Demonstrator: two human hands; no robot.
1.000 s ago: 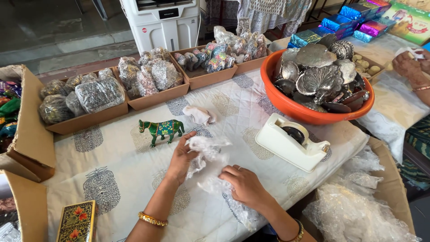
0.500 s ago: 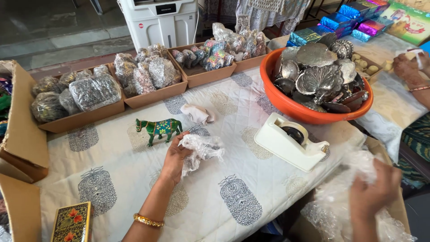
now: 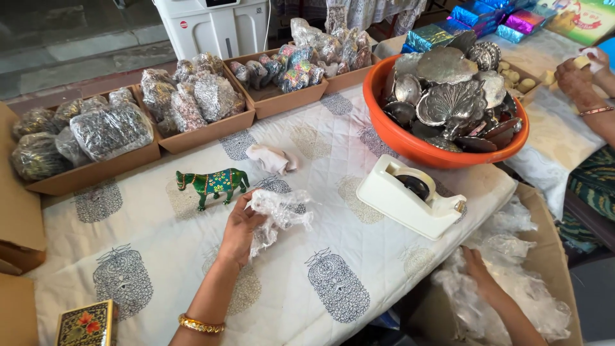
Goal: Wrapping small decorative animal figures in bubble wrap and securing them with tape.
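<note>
Bubble wrap point(image 3: 280, 214) is bunching in the closed left hand point(image 3: 240, 225) beside the horse point(image 3: 213, 183) — right hand point(image 3: 477, 268) is reaching open into the box's wrap pile point(image 3: 512, 282).

- The left hand point(image 3: 240, 227) was raised off the worktop, palm turned inward, fingers curled and closed in a grip.
- Its forearm ran up from the bottom edge, a gold bangle at the wrist.
- The right hand point(image 3: 475, 268) reached out low to the right, beyond the worktop's edge, back upward, fingers pointing away and partly hidden.
- The two hands were well apart.
</note>
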